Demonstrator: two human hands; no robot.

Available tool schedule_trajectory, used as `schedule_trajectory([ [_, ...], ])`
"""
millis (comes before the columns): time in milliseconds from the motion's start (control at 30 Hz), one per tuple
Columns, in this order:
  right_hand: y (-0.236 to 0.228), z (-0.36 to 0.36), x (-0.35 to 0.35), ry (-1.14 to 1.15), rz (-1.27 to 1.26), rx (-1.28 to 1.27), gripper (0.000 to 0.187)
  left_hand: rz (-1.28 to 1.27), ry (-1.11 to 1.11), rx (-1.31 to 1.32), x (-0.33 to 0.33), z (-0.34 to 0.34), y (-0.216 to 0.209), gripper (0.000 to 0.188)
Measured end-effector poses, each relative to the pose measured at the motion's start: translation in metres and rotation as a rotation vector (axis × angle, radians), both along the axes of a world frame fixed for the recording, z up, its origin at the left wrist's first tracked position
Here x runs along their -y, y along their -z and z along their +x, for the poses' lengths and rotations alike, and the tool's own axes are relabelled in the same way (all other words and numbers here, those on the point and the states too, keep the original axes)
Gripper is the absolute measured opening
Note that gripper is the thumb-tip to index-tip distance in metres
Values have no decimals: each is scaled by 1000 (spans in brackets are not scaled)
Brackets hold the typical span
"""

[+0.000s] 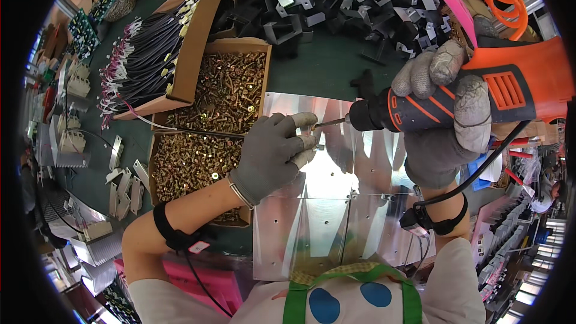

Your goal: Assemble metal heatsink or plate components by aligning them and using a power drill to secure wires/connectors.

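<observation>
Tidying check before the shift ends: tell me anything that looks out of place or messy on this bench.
Nothing looks damaged or spilled. The brass-coloured screws stay inside their cardboard boxes. Only the black bent-metal brackets lie in a loose heap on the green bench top, and a few silvery metal clips are scattered left of the boxes.

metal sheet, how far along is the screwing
Done: cannot tell; no seated screws show clearly on the metal sheet. In hand: the left hand pinches at the bit tip of the orange power screwdriver gripped by the right hand. Left: several small holes look open.
</observation>
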State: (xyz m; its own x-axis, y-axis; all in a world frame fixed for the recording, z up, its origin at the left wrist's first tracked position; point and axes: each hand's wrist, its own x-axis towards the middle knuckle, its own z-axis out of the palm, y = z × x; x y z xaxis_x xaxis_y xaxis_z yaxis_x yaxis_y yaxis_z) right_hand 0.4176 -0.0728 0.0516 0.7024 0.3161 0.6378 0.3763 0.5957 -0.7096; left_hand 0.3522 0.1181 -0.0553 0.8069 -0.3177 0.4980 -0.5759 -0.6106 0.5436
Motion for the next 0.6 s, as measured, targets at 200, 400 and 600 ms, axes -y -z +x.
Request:
schedule_trajectory([
  [200,5,-7,2,-4,-2,-128,36,13,7,40,-1,2,5,23],
  [400,2,-12,5,40,-15,-146,38,42,20,62,-1,3,5,23],
  [600,3,-15,5,48,-68,-151,38,58,19,34,-1,2,4,21],
])
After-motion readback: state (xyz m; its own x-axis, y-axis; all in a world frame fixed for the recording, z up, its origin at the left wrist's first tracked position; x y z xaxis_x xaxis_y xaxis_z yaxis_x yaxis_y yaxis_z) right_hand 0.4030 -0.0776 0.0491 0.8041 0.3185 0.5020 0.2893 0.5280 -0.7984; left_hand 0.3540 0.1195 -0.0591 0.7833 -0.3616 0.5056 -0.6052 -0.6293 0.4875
